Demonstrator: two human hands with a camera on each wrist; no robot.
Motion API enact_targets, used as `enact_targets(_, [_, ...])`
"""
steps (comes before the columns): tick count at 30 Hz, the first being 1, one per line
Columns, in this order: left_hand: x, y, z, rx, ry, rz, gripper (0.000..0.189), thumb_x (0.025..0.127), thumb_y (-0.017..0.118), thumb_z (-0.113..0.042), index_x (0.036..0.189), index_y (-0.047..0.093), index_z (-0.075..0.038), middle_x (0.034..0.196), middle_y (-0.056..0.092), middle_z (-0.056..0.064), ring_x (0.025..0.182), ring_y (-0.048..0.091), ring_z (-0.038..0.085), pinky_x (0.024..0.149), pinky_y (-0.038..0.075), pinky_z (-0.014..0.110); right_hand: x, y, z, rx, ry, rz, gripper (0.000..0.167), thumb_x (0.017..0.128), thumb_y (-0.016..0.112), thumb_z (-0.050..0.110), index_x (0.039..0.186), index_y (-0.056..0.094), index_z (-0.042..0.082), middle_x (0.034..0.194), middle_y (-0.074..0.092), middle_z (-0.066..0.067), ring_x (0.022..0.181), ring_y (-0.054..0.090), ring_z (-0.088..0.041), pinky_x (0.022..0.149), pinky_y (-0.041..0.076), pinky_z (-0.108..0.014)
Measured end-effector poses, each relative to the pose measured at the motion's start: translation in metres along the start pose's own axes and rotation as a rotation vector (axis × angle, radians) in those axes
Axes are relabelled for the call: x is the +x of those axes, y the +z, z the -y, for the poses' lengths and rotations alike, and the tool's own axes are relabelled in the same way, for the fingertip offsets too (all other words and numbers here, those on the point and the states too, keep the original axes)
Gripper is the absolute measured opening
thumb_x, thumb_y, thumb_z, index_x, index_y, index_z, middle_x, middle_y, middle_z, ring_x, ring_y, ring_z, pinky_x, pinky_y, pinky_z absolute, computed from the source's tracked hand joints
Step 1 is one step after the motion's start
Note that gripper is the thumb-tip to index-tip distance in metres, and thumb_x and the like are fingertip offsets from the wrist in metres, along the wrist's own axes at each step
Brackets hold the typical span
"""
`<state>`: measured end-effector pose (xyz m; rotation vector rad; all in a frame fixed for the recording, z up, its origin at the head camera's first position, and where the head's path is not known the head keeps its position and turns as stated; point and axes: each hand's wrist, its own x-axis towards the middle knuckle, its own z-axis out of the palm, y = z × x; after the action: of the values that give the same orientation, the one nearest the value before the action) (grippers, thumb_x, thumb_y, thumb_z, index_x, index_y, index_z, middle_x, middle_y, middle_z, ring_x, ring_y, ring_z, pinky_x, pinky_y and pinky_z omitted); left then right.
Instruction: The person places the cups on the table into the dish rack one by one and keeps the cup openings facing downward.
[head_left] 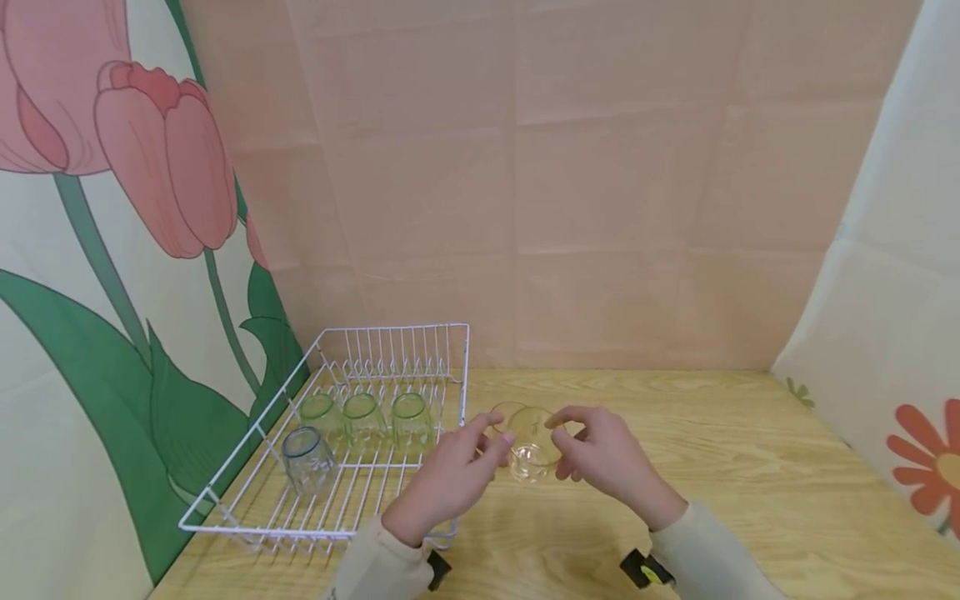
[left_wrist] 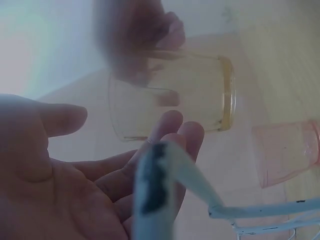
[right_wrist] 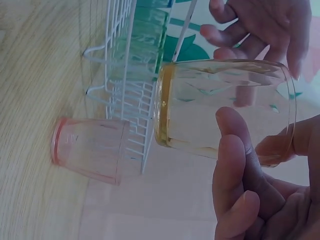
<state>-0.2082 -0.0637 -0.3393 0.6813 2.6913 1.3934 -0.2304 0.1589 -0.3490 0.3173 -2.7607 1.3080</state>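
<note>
The yellow glass [head_left: 536, 440] is held upright above the desk [head_left: 720, 467] by the right hand [head_left: 603, 457]. The left hand [head_left: 450, 473] is spread loosely beside it; whether the glass is touched cannot be told. Behind, a pink glass [right_wrist: 90, 151] is seen on the desk. Leftward, a blue glass [head_left: 309, 467], then three green glasses [head_left: 411, 423] are borne by the white rack [head_left: 262, 531].

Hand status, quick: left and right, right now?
Left hand: open, beside the yellow glass; contact unclear.
Right hand: closed, holding the yellow glass.
</note>
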Motion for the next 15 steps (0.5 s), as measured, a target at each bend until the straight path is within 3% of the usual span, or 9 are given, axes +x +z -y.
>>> enact_targets(8, [0.0002,0.0026,0.0006,0.033,-0.014,-0.004,0.053,0.105,0.046,-0.044,0.144,0.05,-0.008,0.087,0.07,-0.004,0.074,0.064,0.01,0.061,0.051,0.029,-0.0052,0.0027,0.0056,0.016,-0.037,0.006,0.029,0.091,0.056,0.013,0.116,0.069,0.005,0.056,0.065,0.002,0.051,0.063,-0.017,0.047,0.051,-0.032])
enact_targets(15, [-0.0007,0.005,0.0029,0.045,0.01,-0.012,0.045,0.106,0.047,-0.034,0.142,0.052,-0.008,0.085,0.07,-0.005,0.059,0.057,0.009,0.052,0.048,0.028,-0.0056,0.0045,0.0024,0.052,-0.032,0.038,0.029,0.094,0.057,0.016,0.118,0.067,0.005,0.057,0.066,0.0,0.053,0.064,-0.018,0.049,0.051,-0.032])
